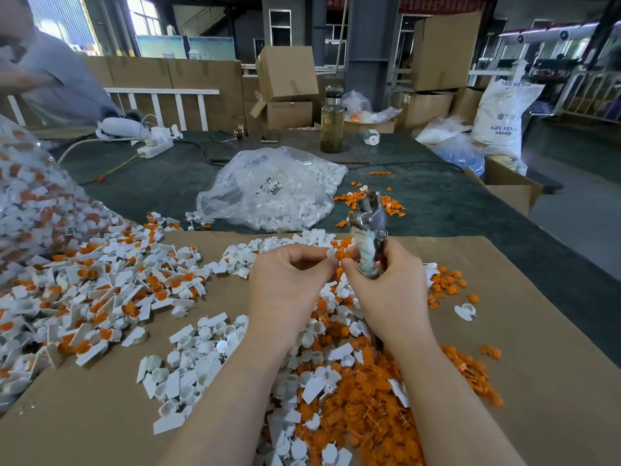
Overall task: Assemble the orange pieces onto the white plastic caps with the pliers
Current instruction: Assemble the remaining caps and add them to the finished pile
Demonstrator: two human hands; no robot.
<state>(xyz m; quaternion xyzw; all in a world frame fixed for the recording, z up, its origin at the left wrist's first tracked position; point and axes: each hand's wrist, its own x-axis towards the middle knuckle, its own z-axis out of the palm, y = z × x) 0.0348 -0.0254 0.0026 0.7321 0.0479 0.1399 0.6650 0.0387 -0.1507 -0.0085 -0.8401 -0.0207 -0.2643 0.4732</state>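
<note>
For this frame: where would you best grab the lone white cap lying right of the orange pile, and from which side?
Take the lone white cap by its round cup, pinching from above: the cup's raised rim offers opposing walls, its flat tab lies thin against the cardboard sheet, and nothing crowds it.

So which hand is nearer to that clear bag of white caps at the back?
Left. The left hand sits almost straight below the bag; the right hand, gripping the pliers, is off to its right.

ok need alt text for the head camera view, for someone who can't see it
A person's left hand and right hand pinch a white cap and orange piece together, the right also gripping upright pliers. Below, loose white and orange parts cover brown cardboard.
</note>
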